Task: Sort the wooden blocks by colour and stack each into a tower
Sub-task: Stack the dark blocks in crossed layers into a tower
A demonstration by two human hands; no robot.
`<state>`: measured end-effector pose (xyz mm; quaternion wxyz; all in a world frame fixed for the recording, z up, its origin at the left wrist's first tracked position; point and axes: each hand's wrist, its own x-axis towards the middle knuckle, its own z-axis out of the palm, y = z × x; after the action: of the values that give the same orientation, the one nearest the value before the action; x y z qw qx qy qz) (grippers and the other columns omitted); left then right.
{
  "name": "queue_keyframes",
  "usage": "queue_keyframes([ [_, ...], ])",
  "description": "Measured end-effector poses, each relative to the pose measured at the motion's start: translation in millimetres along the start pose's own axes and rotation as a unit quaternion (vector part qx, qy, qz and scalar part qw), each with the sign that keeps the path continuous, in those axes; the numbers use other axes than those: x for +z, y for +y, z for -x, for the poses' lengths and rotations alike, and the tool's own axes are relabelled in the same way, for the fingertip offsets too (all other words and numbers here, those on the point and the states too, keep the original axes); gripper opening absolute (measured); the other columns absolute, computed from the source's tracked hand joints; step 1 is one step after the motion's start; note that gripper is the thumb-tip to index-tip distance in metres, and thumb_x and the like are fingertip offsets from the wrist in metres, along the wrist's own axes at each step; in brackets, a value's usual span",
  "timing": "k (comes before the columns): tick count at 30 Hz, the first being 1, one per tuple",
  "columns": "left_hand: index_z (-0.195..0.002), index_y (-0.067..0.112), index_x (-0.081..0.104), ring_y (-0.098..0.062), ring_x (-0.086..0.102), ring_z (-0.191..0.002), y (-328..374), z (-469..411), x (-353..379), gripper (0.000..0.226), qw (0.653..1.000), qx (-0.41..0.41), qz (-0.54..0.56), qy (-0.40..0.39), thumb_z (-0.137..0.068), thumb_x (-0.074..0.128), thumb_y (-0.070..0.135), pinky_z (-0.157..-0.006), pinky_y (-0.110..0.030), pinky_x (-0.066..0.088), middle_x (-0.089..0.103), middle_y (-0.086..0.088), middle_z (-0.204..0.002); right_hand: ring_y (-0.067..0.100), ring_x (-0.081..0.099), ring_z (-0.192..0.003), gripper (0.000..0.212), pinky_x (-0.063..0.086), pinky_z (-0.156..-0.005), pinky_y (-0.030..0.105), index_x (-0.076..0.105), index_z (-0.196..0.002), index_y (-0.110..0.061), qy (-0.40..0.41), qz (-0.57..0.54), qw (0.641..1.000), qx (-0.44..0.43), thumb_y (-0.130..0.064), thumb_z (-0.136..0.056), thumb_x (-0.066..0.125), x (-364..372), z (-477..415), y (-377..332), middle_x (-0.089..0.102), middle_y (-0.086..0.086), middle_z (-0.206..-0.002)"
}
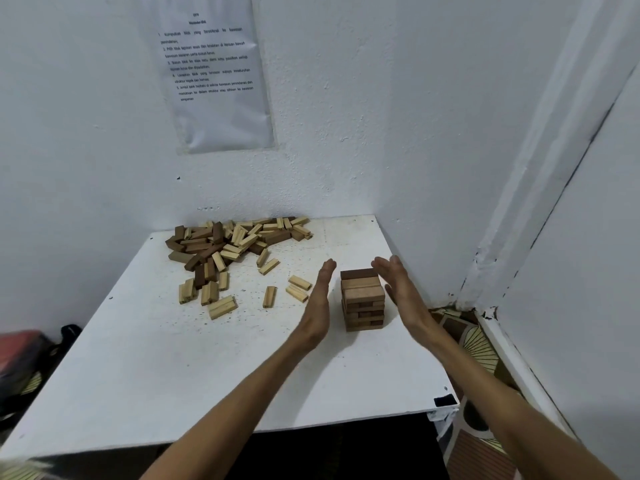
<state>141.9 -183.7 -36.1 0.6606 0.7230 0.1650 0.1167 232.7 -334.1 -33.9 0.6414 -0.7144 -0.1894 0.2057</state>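
A short brown tower (363, 301) stands between the flat, straight-fingered left hand (320, 299) and right hand (401, 289), holding nothing, with a mixed pile (225, 251) behind.

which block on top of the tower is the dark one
The back block on the tower, nearest the wall: dark brown, while the two in front are lighter brown.

Two flat hands, the left hand (320, 299) and right hand (398, 285), stand beside a brown block tower (363, 299), not touching. A pile of blocks (228, 247) lies well apart on the white table (173, 358).
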Motion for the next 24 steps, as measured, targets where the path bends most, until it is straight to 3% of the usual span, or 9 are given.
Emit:
queue_keyframes([
  [4, -0.163, 0.031, 0.024, -0.003, 0.014, -0.156, -8, 3, 25, 0.108, 0.991, -0.046, 0.106, 0.073, -0.077, 0.022, 0.095, -0.124, -0.030, 0.007, 0.020, 0.014, -0.170, 0.014, 0.043, -0.146, 0.117, 0.028, -0.125, 0.048, 0.041, -0.157, -0.026, 0.033, -0.136, 0.989, 0.053, -0.102, -0.068, 0.031, 20, 5, 14, 0.050, -0.004, -0.155],
  [8, -0.163, 0.031, 0.026, 0.003, 0.038, -0.142, -8, 0, 35, 0.110, 0.981, -0.040, 0.168, 0.083, -0.076, 0.029, 0.099, -0.115, -0.022, 0.030, 0.031, 0.016, -0.164, 0.014, 0.053, -0.137, 0.104, 0.039, -0.118, 0.041, 0.045, -0.154, -0.027, 0.062, -0.162, 0.984, 0.049, -0.094, -0.077, 0.024, 27, 4, 13, 0.059, -0.004, -0.146],
  [10, -0.163, 0.031, 0.025, -0.006, 0.039, -0.147, -8, -1, 37, 0.107, 0.977, -0.055, 0.184, 0.096, -0.079, 0.029, 0.097, -0.118, -0.030, 0.034, 0.032, 0.010, -0.166, 0.014, 0.060, -0.130, 0.100, 0.044, -0.114, 0.040, 0.050, -0.151, -0.027, 0.066, -0.164, 0.983, 0.047, -0.094, -0.081, 0.024, 30, 1, 15, 0.066, -0.003, -0.138],
  [12, -0.160, 0.029, 0.035, -0.013, 0.052, -0.140, -5, 0, 39, 0.090, 0.975, -0.058, 0.187, 0.107, -0.091, 0.024, 0.085, -0.109, -0.031, 0.046, 0.050, 0.002, -0.157, 0.014, 0.066, -0.122, 0.090, 0.050, -0.105, 0.037, 0.055, -0.146, -0.027, 0.073, -0.175, 0.980, 0.053, -0.088, -0.089, 0.022, 34, 0, 16, 0.072, -0.003, -0.127],
  [13, -0.152, 0.029, 0.049, -0.014, 0.062, -0.129, -2, 0, 40, 0.078, 0.976, -0.051, 0.186, 0.105, -0.097, 0.022, 0.077, -0.100, -0.027, 0.052, 0.063, 0.000, -0.144, 0.015, 0.068, -0.118, 0.084, 0.052, -0.099, 0.035, 0.058, -0.143, -0.027, 0.076, -0.184, 0.978, 0.055, -0.082, -0.091, 0.020, 35, -1, 17, 0.074, -0.003, -0.122],
  [15, -0.117, 0.039, 0.076, -0.011, 0.072, -0.110, 2, 2, 45, 0.064, 0.971, -0.049, 0.221, 0.073, -0.104, 0.018, 0.063, -0.085, -0.022, 0.057, 0.077, 0.003, -0.116, 0.018, 0.069, -0.117, 0.081, 0.053, -0.096, 0.035, 0.060, -0.140, -0.026, 0.075, -0.195, 0.976, 0.055, -0.078, -0.093, 0.019, 35, -3, 18, 0.076, 0.000, -0.119],
  [17, -0.091, 0.046, 0.081, -0.009, 0.074, -0.103, 3, 4, 48, 0.066, 0.964, -0.046, 0.257, 0.050, -0.107, 0.018, 0.058, -0.084, -0.022, 0.057, 0.080, 0.006, -0.105, 0.020, 0.069, -0.116, 0.085, 0.053, -0.098, 0.037, 0.059, -0.140, -0.025, 0.073, -0.203, 0.975, 0.054, -0.080, -0.089, 0.021, 36, -3, 18, 0.075, 0.002, -0.119],
  [20, -0.098, 0.040, 0.081, -0.017, 0.072, -0.112, -3, 1, 51, 0.060, 0.951, -0.054, 0.296, 0.066, -0.106, 0.024, 0.060, -0.098, -0.034, 0.055, 0.078, -0.001, -0.113, 0.018, 0.069, -0.117, 0.085, 0.053, -0.101, 0.038, 0.060, -0.139, -0.026, 0.074, -0.206, 0.974, 0.062, -0.082, -0.086, 0.022, 37, -3, 19, 0.075, 0.000, -0.120],
  [24, -0.086, 0.048, 0.082, -0.011, 0.074, -0.103, -4, -1, 54, 0.066, 0.948, -0.046, 0.312, 0.049, -0.108, 0.020, 0.056, -0.088, -0.025, 0.057, 0.080, 0.005, -0.103, 0.016, 0.071, -0.112, 0.081, 0.055, -0.089, 0.032, 0.065, -0.131, -0.029, 0.067, -0.206, 0.974, 0.065, -0.081, -0.087, 0.021, 38, -4, 19, 0.077, -0.001, -0.115],
])
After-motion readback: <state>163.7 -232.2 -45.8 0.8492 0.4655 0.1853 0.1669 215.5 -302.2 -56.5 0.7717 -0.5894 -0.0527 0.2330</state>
